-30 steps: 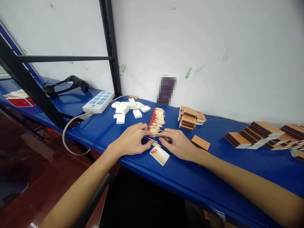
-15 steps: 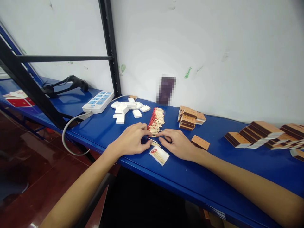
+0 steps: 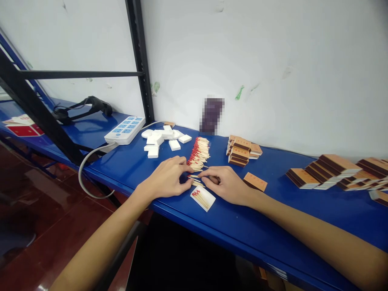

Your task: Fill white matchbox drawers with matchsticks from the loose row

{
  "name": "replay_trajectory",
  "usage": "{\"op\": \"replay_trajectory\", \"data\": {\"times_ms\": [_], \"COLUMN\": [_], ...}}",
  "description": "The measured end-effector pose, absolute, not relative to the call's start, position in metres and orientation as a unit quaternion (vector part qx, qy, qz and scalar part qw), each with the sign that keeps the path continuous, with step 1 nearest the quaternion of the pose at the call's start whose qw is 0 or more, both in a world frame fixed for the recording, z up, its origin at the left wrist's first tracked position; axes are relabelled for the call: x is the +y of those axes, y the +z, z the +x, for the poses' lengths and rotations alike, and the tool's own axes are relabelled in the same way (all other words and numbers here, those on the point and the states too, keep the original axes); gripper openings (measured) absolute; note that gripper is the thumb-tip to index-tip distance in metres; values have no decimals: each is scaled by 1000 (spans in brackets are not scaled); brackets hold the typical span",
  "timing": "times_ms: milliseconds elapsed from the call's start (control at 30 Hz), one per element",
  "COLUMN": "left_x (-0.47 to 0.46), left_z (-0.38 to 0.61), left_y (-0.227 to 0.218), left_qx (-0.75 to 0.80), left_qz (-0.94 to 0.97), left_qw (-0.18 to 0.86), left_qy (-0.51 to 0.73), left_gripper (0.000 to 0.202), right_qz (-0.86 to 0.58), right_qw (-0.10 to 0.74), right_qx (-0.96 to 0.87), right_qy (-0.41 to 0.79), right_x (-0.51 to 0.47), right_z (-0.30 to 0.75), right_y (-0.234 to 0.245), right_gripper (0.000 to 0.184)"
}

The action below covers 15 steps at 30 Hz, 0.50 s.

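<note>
A row of red-headed wooden matches (image 3: 200,153) lies on the blue table, heads to the left. My left hand (image 3: 169,176) rests at their head side, thumb and forefinger apart, the forefinger touching the near end of the row. On the stick side is my right hand (image 3: 226,184), its forefinger stretched out onto a match and its other fingers curled. Several loose matches (image 3: 197,183) lie between the two hands. Just in front of them sits a white matchbox tray (image 3: 210,199) holding several matches, heads to the upper left.
White trays (image 3: 156,139) are heaped behind my left hand, beside a power strip (image 3: 125,130) with a cable. A single matchbox (image 3: 255,182), a small stack (image 3: 239,155) and larger stacks (image 3: 339,165) stand to the right. A black shelf post (image 3: 141,60) rises at the back left.
My right forefinger has slid slightly toward me, and a match now shows separated from the near end of the row. The left hand and the tray have barely moved.
</note>
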<state>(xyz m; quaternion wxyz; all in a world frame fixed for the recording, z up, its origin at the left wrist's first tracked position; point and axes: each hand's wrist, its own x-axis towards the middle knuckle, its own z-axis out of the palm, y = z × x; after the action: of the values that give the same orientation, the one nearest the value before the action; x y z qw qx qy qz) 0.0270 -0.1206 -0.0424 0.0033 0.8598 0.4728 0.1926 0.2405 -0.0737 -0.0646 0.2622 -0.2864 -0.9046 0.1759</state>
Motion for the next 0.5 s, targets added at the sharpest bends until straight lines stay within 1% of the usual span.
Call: {"op": "replay_trajectory", "data": {"times_ms": [233,367,500], "left_x": [-120,-120,-120], "left_z": [26,26,26], "left_y": [-45,-44,-44], "left_qx": [474,474,471], "left_qz": [858,858,856], "left_qw": [0,-7,-7], "left_qy": [196,198,212], "left_gripper": [31,30,24], "right_qz": [-280,-311,-317], "right_qw": [273,292,273], "right_qx": [-894,-885,-895], "right_qy": [219,184,157], "right_x": [-75,-73,-72], "right_z": [241,240,240], "right_y": [-63,-64,-66], "right_gripper": [21,23,24]}}
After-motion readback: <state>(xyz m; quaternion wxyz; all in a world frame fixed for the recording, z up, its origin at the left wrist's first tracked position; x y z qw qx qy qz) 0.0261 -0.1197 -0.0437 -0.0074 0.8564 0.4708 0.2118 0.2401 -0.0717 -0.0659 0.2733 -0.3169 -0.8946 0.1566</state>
